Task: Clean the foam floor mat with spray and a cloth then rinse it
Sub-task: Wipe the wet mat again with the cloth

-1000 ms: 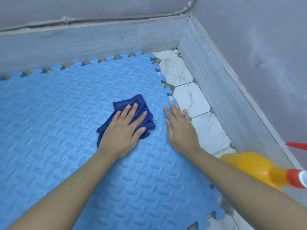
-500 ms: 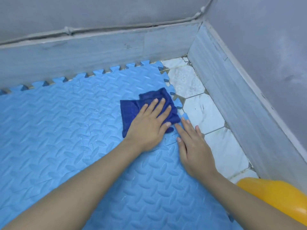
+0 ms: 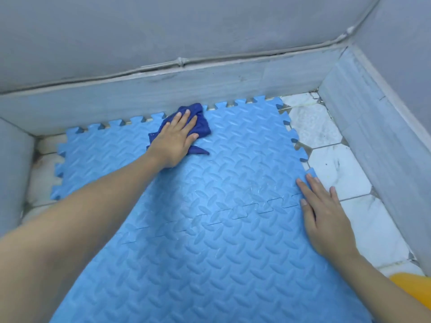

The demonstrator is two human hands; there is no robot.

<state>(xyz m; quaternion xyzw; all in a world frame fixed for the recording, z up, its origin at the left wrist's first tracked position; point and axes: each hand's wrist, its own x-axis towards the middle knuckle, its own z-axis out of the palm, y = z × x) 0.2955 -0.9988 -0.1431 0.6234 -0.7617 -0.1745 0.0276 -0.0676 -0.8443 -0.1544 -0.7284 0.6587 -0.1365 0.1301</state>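
A: Where's the mat?
B: I see the blue foam mat [image 3: 210,217] flat on white hexagon floor tiles [image 3: 335,169], in the corner by the grey skirting [image 3: 163,94].
A: Hands?
B: Left hand [image 3: 175,138] presses the dark blue cloth [image 3: 198,122] with flat fingers at the mat's far edge. Right hand [image 3: 326,213] lies flat, fingers spread, on the mat's right edge. Orange bottle [image 3: 410,287] bottom right.

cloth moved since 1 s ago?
Yes. The cloth, under the left hand, went from mid-mat to the mat's far edge by the baseboard.
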